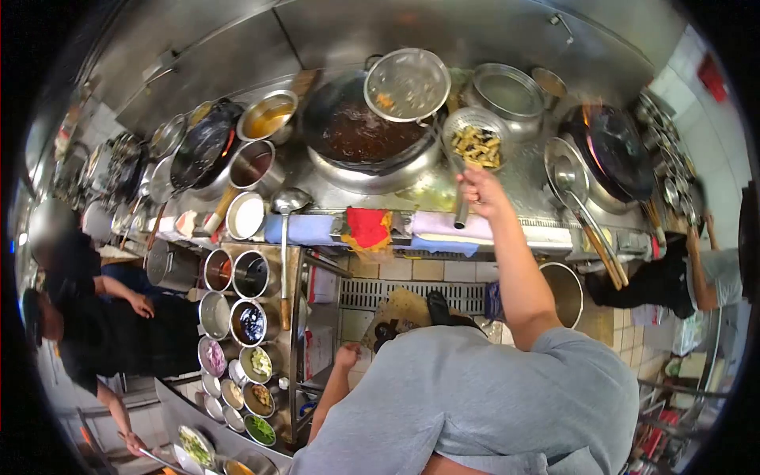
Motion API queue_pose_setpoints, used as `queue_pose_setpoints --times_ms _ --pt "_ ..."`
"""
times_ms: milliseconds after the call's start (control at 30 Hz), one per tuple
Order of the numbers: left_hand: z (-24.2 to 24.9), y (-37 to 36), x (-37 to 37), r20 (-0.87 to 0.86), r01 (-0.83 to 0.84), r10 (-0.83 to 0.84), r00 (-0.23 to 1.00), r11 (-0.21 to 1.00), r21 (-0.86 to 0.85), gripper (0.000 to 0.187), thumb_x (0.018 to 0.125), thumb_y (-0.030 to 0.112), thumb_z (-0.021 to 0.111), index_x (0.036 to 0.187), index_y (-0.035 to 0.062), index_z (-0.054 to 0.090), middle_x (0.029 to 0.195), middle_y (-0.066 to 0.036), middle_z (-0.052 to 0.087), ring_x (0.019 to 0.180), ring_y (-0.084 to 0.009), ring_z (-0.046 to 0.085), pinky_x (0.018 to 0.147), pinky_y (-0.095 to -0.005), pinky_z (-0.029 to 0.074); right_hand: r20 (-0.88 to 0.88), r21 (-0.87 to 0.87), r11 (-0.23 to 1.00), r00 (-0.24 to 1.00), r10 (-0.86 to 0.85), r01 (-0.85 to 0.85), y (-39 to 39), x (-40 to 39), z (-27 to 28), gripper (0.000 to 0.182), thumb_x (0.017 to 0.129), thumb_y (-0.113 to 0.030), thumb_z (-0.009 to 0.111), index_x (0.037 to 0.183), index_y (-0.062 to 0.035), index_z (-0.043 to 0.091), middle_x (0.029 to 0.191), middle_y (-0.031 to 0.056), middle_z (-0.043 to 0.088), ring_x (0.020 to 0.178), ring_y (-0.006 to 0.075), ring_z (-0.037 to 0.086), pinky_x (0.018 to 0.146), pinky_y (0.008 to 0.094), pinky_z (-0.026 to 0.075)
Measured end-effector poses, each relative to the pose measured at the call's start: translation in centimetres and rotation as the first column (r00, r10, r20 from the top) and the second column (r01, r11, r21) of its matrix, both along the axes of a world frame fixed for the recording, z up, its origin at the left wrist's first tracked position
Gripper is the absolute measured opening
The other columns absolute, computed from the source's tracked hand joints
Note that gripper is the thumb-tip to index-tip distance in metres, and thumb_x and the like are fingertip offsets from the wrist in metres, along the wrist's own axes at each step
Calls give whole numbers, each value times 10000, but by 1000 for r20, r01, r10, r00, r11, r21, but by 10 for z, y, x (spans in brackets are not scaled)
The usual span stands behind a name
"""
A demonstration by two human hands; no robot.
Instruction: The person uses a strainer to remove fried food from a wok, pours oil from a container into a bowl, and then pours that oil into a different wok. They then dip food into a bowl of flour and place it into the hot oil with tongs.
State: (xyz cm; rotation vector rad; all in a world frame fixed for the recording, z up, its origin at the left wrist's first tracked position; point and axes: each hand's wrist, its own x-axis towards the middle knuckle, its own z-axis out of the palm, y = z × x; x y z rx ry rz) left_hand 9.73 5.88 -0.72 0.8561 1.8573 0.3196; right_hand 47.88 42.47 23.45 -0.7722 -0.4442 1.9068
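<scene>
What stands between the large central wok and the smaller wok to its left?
A steel pot of amber liquid, with a second pot, darker inside, just below it in the head view.

- Rises behind the steel counter (526, 186) in seamed metal wall panels (443, 28)
- Turns to pale wall tiles (704, 119) at the view's right
- Shows light floor tiles (396, 271) beside a slotted drain grate (351, 294)
- Reflects soft light off steel
</scene>
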Motion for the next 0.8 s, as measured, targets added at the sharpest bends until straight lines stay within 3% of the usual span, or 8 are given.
queue_pose_setpoints --times_ms 200,367,467,600,667,700,733,800 --pt "-13 112 50 -312 493 -435 845 859 138 325 799 293 496 988 42 578 887 -160 619 760 -313 599 730 -369 476 649 267 944 688 -324 193 -45 74 52 226 877 -81 415 1103 -83 424 714 22 472 440 53 327 369 193 251" --pt "-67 205 117 -508 704 -545 668 684 192 498 747 298 521 1198 96 461 1344 -141 305 1157 -325 384 894 -408 389 624 161 935 701 -345 317 -50 119 26 352 866 -89 412 1212 -72 349 722 44 494 462 85 393 379 224 295" --pt "-16 237 167 -431 644 -563 705 763 58 613 738 288 510 1294 90 344 1399 -137 175 1230 -330 284 941 -426 351 903 429 898 -9 -430 95 -36 147 -15 312 856 -111 421 1159 -45 456 706 51 539 487 96 447 407 236 345" --pt "-67 259 199 -402 533 -484 777 846 11 673 729 275 498 1328 70 270 1425 -122 84 1243 -317 272 966 -431 333 946 297 951 104 -305 88 -16 146 51 307 851 -120 425 1138 -31 488 700 59 547 503 104 466 435 244 365" --pt "-109 271 196 -420 827 -798 432 537 -168 657 729 284 483 1320 70 291 1432 -105 75 1228 -322 303 975 -388 330 909 300 947 268 -320 112 7 138 75 338 844 -114 424 1168 -26 465 694 62 540 527 114 475 470 253 381" --pt "-191 281 192 -338 760 -730 594 647 -62 626 724 344 500 1254 29 390 1365 -139 284 1122 -316 443 937 -349 370 907 351 934 222 -357 64 22 134 84 337 835 -109 432 1159 -26 478 702 67 551 552 129 496 496 274 400" --pt "-105 302 195 46 826 -826 562 559 -74 630 720 413 517 1183 -10 453 1182 -190 492 970 -314 551 864 -344 418 900 397 918 186 -394 20 43 130 88 337 826 -104 440 1150 -26 490 711 71 561 577 144 517 521 294 418" --pt "-17 315 215 170 921 -906 387 372 -114 571 763 427 520 1164 22 479 1103 -146 561 906 -274 583 774 -378 439 805 590 795 30 -593 -140 99 123 78 320 804 -120 469 1102 -20 532 806 134 610 672 225 585 613 335 462"
